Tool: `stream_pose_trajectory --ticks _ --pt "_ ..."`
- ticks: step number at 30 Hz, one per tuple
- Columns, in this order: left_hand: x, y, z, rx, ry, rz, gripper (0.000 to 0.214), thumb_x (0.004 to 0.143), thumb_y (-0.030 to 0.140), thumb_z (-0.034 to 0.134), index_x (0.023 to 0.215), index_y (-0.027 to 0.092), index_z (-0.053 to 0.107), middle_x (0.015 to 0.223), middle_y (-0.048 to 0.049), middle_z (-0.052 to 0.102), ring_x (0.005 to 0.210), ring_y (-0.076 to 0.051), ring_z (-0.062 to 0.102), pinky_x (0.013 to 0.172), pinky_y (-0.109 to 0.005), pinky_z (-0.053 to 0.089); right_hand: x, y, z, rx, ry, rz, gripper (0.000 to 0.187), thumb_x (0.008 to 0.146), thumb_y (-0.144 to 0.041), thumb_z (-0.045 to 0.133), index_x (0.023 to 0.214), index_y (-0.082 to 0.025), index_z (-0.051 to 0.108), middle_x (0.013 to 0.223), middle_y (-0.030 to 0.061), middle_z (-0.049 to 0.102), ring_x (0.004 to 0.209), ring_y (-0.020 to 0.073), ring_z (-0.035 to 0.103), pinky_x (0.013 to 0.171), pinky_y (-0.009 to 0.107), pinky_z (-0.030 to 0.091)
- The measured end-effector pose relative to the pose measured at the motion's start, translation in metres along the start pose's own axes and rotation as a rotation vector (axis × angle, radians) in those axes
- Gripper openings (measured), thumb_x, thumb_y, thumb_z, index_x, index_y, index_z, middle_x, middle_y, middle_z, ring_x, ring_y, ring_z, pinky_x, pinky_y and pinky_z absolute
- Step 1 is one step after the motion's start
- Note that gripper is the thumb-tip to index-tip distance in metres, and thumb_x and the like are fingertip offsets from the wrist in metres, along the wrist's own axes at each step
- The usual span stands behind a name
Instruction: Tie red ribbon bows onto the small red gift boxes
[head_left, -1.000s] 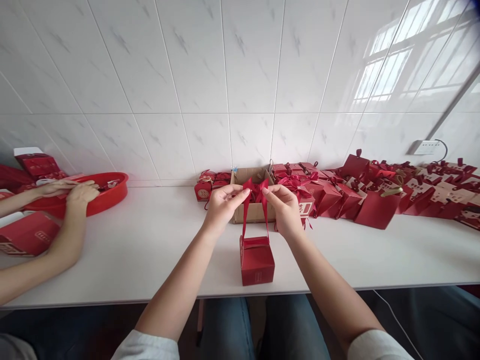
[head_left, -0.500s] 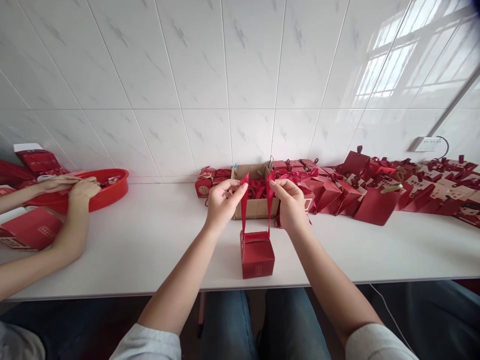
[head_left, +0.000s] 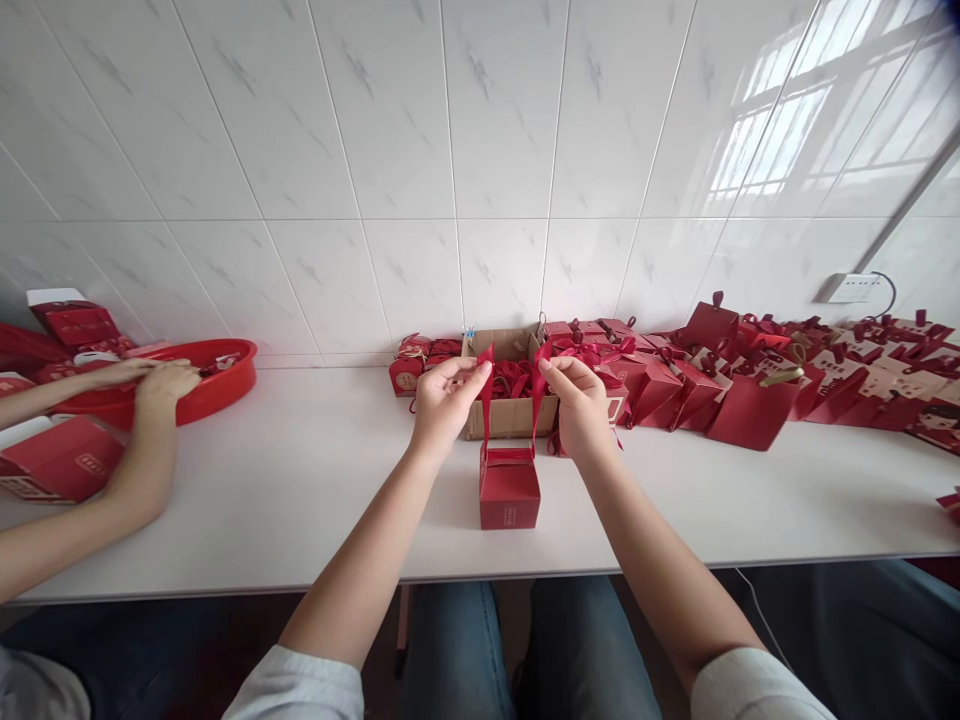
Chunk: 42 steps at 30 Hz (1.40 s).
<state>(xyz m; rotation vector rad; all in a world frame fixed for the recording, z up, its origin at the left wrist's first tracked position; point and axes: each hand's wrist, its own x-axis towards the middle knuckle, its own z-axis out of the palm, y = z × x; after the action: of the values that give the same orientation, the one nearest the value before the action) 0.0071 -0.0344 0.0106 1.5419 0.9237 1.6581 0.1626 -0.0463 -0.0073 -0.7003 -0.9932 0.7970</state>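
Note:
Between my forearms is a small red gift box (head_left: 510,495), with a red ribbon (head_left: 486,415) rising from both sides of its top. My left hand (head_left: 446,398) pinches one ribbon end between thumb and fingers. The other end is pinched in my right hand (head_left: 579,400), at about the same height. Both ribbon lengths run nearly straight down to the box. Behind my hands stands an open cardboard box (head_left: 510,420) with red ribbons inside.
Several finished-looking red boxes (head_left: 757,410) crowd the table's right side along the tiled wall. At left, a co-worker's hands (head_left: 169,380) are over a red basin (head_left: 225,395), beside a larger red box (head_left: 67,460). The white table's edge (head_left: 300,588) runs before my knees.
The small gift box has shifted away from me and slightly left, and turned a little. My hands keep their pinch on the ribbon ends. Something red now shows at the far right edge.

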Motion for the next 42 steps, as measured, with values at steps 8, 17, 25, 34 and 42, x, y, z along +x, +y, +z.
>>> stream_pose_trajectory --ticks 8,17,25,34,42 --pt "0.002 -0.001 -0.005 -0.045 -0.031 -0.036 0.024 0.069 0.039 0.072 0.076 0.017 0.065 0.071 -0.0004 0.063 0.069 -0.012 0.058 0.063 -0.022 0.043 0.004 0.003 -0.003 0.031 -0.004 0.022 0.017 0.070 -0.036 0.071 0.072 -0.022 0.061 0.071 -0.0026 0.057 0.066 0.0106 0.049 0.066 0.025 0.040" --pt "0.002 0.001 -0.003 -0.086 -0.142 -0.052 0.025 0.074 0.041 0.067 0.081 0.018 0.060 0.078 -0.0021 0.067 0.079 -0.015 0.064 0.075 -0.026 0.047 0.006 0.003 -0.001 0.052 -0.106 0.059 0.020 0.075 -0.039 0.065 0.075 -0.023 0.054 0.072 -0.0014 0.063 0.073 0.0145 0.061 0.076 0.030 0.046" --pt "0.005 0.000 0.001 -0.067 -0.173 -0.044 0.024 0.077 0.040 0.065 0.080 0.016 0.063 0.079 -0.0026 0.065 0.078 -0.013 0.060 0.075 -0.024 0.046 0.008 -0.006 0.004 0.010 -0.180 0.071 0.019 0.078 -0.037 0.064 0.075 -0.022 0.053 0.070 -0.0007 0.066 0.072 0.0146 0.063 0.078 0.030 0.046" --pt "0.009 0.005 0.008 0.070 -0.327 -0.006 0.024 0.074 0.040 0.067 0.081 0.017 0.068 0.080 -0.0033 0.068 0.076 -0.016 0.063 0.071 -0.026 0.048 0.011 -0.006 0.009 -0.042 -0.333 0.064 0.017 0.073 -0.036 0.067 0.078 -0.020 0.064 0.067 -0.0008 0.063 0.063 0.0123 0.056 0.065 0.027 0.045" --pt "0.015 0.005 0.008 0.151 -0.323 -0.041 0.028 0.069 0.036 0.072 0.081 0.017 0.056 0.075 -0.0021 0.067 0.070 -0.015 0.063 0.064 -0.026 0.047 0.010 -0.014 0.004 -0.140 -0.455 0.017 0.017 0.079 -0.030 0.056 0.077 -0.018 0.067 0.067 -0.0007 0.061 0.066 0.0126 0.054 0.067 0.026 0.044"
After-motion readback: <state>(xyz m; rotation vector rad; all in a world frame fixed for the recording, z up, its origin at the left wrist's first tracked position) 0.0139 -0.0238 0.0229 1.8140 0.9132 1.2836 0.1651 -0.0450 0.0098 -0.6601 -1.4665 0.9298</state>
